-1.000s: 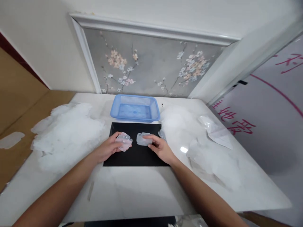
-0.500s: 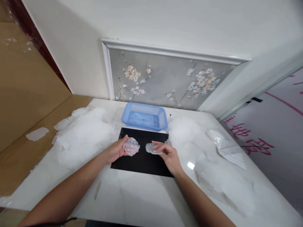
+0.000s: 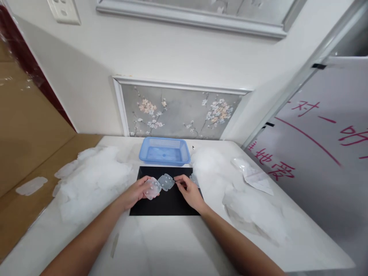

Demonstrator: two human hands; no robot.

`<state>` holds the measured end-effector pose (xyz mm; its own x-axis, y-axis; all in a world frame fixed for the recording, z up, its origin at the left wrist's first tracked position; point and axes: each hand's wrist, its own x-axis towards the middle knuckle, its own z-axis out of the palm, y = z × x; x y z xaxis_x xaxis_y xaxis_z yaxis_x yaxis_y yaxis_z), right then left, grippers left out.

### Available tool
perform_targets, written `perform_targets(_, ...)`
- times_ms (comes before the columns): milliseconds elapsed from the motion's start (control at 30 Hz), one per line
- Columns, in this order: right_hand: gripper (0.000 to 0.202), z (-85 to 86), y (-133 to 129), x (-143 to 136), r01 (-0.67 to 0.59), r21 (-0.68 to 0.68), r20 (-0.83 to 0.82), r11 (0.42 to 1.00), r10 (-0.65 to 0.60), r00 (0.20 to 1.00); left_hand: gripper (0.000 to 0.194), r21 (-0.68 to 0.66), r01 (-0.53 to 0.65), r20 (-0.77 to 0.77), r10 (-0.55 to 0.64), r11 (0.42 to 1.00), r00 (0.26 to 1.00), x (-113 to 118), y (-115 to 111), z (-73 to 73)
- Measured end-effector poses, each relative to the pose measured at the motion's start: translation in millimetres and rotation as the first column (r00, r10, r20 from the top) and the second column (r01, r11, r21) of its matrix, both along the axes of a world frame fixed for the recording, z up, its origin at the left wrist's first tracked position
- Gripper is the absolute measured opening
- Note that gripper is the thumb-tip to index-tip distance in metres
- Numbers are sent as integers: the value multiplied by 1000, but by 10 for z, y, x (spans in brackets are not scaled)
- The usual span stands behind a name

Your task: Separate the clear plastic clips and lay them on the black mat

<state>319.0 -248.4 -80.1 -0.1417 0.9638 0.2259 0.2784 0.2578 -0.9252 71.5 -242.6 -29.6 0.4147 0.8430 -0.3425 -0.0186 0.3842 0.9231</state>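
Over a black mat on the white table, my left hand holds a small clear plastic piece. My right hand pinches the edge of a second clear plastic piece, which touches or overlaps the first one. Both pieces are translucent, roughly square, with small dots on them. Behind the mat stands a blue plastic basket.
A big heap of clear plastic pieces lies left of the mat, and another heap right of it. Clear bags and flattened plastic lie further right. A wall panel with flowers stands behind; a whiteboard with red writing leans at the right.
My right hand has brought its plastic piece leftwards until it meets the piece in my left hand. The camera has tilted up, showing more wall.
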Motion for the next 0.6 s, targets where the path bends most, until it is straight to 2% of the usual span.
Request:
perform_targets(100,16,58,63,-102,21,118,287,993,-55,956,37,140,18,-155,4,990,988,0,8,-45)
perform_targets(200,25,103,159,-221,-16,144,384,989,-41,923,30,338,20,-235,64,941,970,34,18,-118)
perform_targets(267,27,109,220,-304,-20,101,308,995,-12,951,23,442,15,-269,116,897,956,57,4,-162)
perform_targets(367,22,94,245,-451,-15,-4,55,1000,15,998,13,541,-4,-312,205,841,928,79,-54,-206)
perform_targets(433,23,90,212,-562,-108,-62,-81,992,103,991,11,597,8,-356,255,802,899,82,-90,-216)
perform_targets(533,34,153,193,-686,-304,-57,-82,951,299,951,11,671,66,-435,320,738,841,19,-89,-165)
perform_targets(600,33,265,298,-702,-273,20,-13,962,273,962,11,721,123,-494,381,682,782,-110,-47,-86)
